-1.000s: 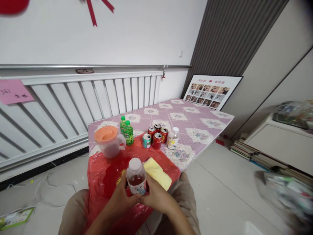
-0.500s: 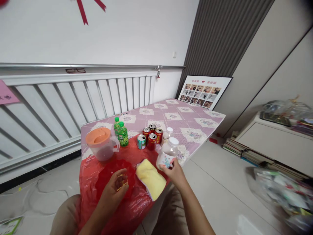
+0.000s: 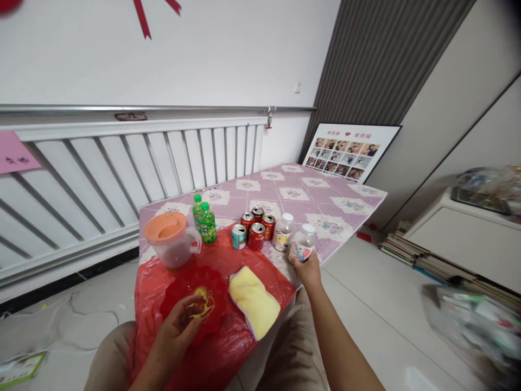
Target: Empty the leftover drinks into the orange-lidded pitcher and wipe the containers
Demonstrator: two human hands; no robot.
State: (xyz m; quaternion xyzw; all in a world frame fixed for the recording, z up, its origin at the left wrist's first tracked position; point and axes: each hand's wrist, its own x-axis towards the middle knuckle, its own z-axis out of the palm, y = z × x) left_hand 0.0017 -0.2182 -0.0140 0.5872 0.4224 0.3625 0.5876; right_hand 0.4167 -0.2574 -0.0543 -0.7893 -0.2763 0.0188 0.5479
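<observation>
My right hand [image 3: 308, 270] is wrapped round the lower part of a clear jar with a white lid [image 3: 302, 243], at the table's right edge. A second white-lidded jar [image 3: 282, 233] stands just left of it. My left hand [image 3: 181, 321] hovers over the red scalloped plate [image 3: 211, 296], its fingers apart and slightly curled, holding nothing. Between the hands, a folded yellow cloth [image 3: 254, 301] lies on the red plastic sheet [image 3: 195, 364].
Several opened cans [image 3: 256, 237] stand mid-table. Two green bottles [image 3: 208, 224] and a pitcher with an orange lid [image 3: 173, 239] are at the left. A photo board [image 3: 345, 152] leans behind the far end of the tablecloth [image 3: 293, 193].
My right hand has moved right and away from the cloth with the jar, now beside the other jar. My left hand has shifted slightly left and down, uncovering the plate's yellow print.
</observation>
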